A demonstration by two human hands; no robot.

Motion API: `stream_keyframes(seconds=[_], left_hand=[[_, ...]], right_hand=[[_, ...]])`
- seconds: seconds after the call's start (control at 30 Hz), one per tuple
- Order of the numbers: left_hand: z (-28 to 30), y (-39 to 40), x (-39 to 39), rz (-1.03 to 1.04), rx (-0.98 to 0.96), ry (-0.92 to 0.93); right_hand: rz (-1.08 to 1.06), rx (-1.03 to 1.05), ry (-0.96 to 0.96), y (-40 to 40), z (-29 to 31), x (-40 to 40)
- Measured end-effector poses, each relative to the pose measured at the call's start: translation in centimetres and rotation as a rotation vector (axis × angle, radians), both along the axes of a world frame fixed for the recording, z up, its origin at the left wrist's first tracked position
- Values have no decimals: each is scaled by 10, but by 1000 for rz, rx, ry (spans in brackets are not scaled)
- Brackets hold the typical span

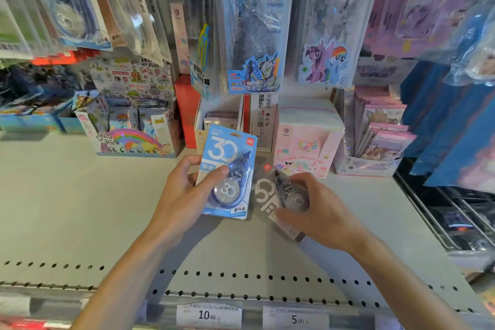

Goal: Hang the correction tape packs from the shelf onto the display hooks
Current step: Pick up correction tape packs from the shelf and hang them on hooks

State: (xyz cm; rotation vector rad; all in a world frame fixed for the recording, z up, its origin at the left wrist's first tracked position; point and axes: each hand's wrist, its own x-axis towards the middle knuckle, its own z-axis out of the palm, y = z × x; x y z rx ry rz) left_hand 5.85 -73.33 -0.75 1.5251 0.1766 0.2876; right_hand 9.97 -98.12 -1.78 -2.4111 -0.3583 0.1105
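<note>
The left hand [184, 190] is pinching the stiff, light blue pack [227, 171]; the right hand [308, 206] is gripping, seemingly, the grey pack [270, 195] by its card edges.

Two bare forearms and hands of one person, seen from a head-worn camera.

Both arms enter from the lower edge and are uncovered along all their visible length; no sleeve, cuff, glove, watch, bracelet or ring shows on either. The left hand [187, 190] shows its back and thumb side, with the thumbnail short and unpainted. The right hand [316, 209] shows its back, knuckles and thumb, where slight blur softens the nails so their finish cannot be told. Each forearm is slender and tapers smoothly to the wrist, with no markings, tattoos or plasters on the surfaces in view.
</note>
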Motion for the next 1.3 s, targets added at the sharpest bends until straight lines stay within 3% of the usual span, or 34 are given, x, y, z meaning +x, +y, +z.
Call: stream_keyframes(seconds=[0.2,0.5,0.83,1.03,1.3], left_hand=[[4,-7,2,22,-77,-74],[3,-35,3,-61,-84,-72],[-8,-63,-7,-200,-37,-14],[-7,-51,-15,-167,-27,-28],[5,5,-29,-95,-46,-78]], right_hand=[[-51,390,18,-19,9,1],[-49,754,59,-18,14,-9],[-35,874,47,-8,3,-21],[-4,918,195,-7,3,-25],[-59,1097,180,24,5,-31]])
